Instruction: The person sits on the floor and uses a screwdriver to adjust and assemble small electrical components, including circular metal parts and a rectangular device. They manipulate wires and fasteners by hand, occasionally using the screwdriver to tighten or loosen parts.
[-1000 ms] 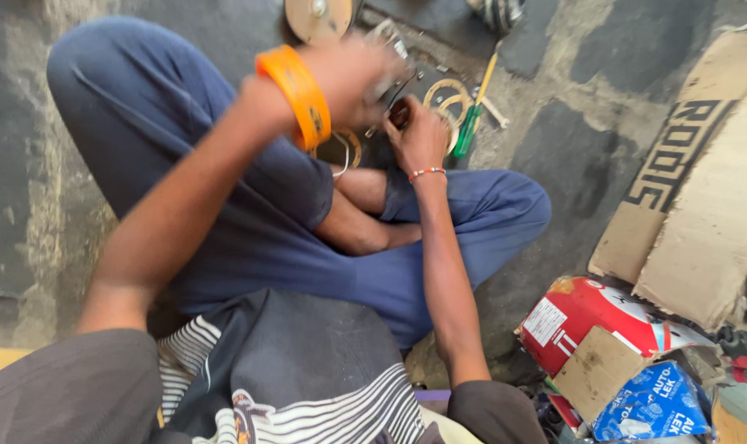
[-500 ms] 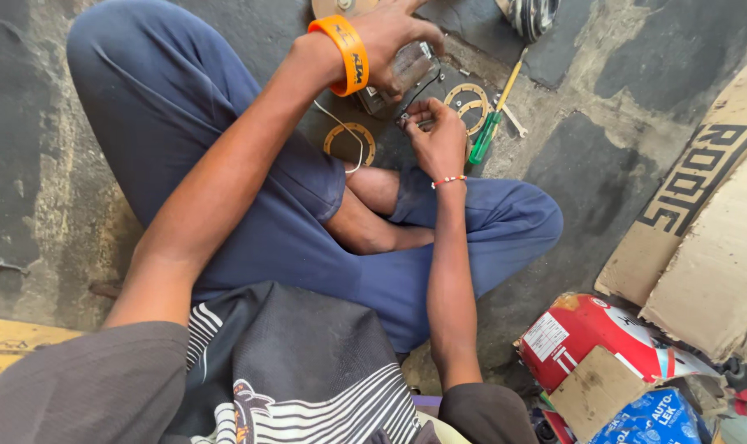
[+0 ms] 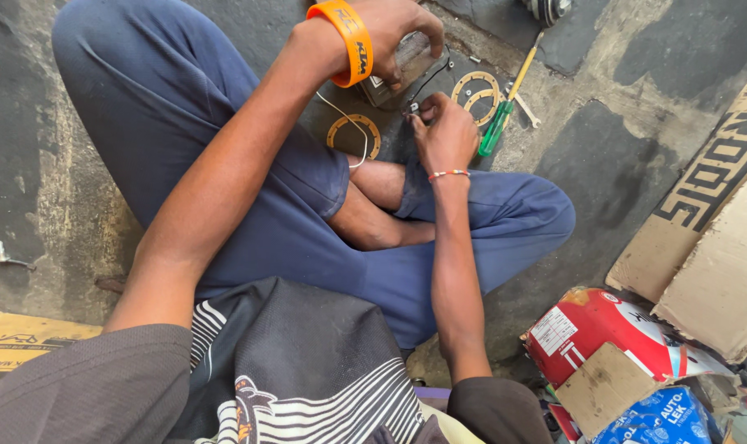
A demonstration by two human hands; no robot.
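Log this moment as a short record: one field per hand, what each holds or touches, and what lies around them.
Posture: person sits cross-legged on a dark stained floor
Left hand: orange wristband; grips a small boxy grey part
Right hand: beaded bracelet; fingertips pinch at dark wires beside that part
Near the hands: flat ring gaskets, green-handled screwdriver
Right side: cardboard pieces, red and white packet

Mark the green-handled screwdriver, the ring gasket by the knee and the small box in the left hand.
green-handled screwdriver (image 3: 494,134), head view, on its green handle.
ring gasket (image 3: 338,129), head view, on its left rim.
small box (image 3: 406,59), head view, on its pale top face.
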